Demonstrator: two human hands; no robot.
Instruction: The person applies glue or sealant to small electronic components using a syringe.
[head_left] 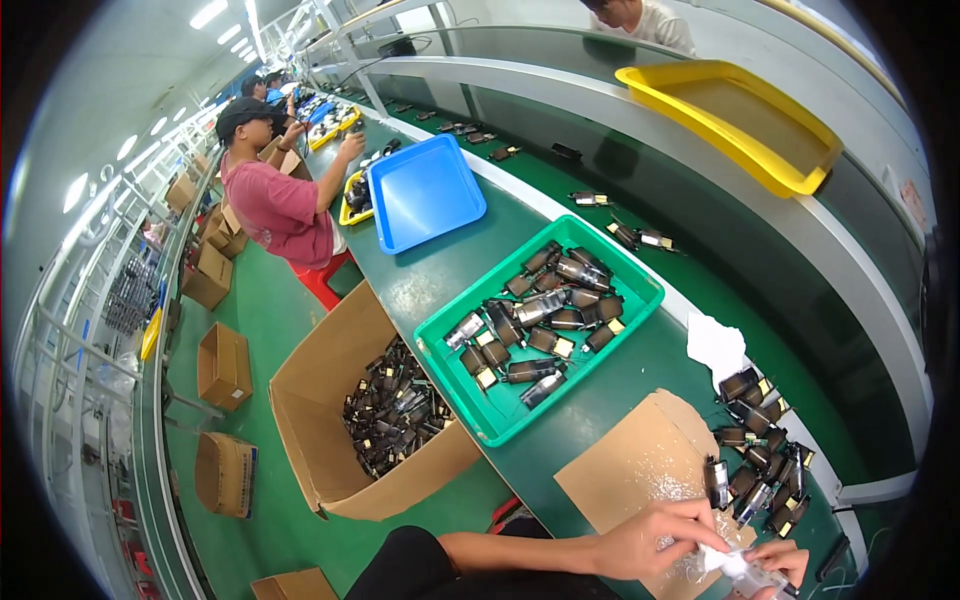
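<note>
Over a brown cardboard sheet [630,460] at the lower right, my left hand [660,540] pinches a small white piece [722,562], perhaps cloth or tissue. My right hand [782,560] is closed around a clear or silvery part [762,582], which the white piece touches. The lower picture edge cuts off some of that part, so its kind is not clear. Small white specks lie scattered over the cardboard. Just beyond my hands is a pile of small dark cylindrical motor-like parts [757,455], with wires and pale labels.
A green tray [475,425] holds several similar parts. Past it lies a blue tray [425,195]. White paper [715,345] rests by the belt [700,270], which carries loose parts. A big cardboard box [300,400] of parts stands left. A yellow tray [800,180] sits across; a co-worker [275,200] sits farther along.
</note>
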